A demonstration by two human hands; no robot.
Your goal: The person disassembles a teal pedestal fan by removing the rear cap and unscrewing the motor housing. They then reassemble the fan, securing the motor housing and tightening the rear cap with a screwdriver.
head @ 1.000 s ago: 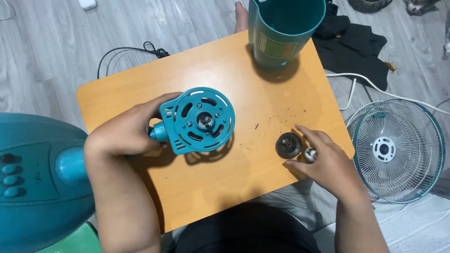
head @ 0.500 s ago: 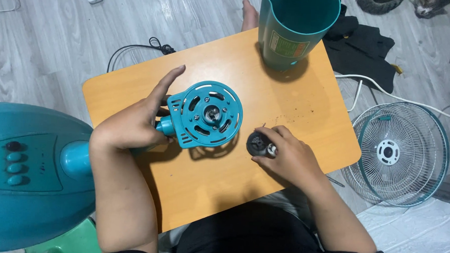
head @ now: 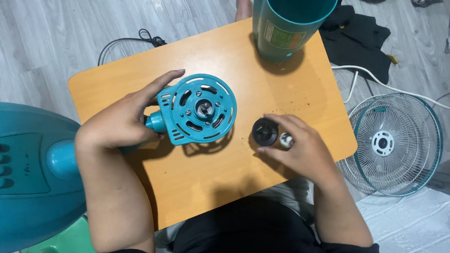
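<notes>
The left hand wraps around the neck of the teal fan motor housing, steadying it on the orange table with its round face and shaft turned up toward the camera. The right hand pinches a small black knob just right of the housing, fingers closed around it. A fan grille lies on the floor.

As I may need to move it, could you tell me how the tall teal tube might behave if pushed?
The tube stands upright and tall on the table, so it may tip. It looks hollow, so probably light. Being round, it would likely roll once down.
</notes>
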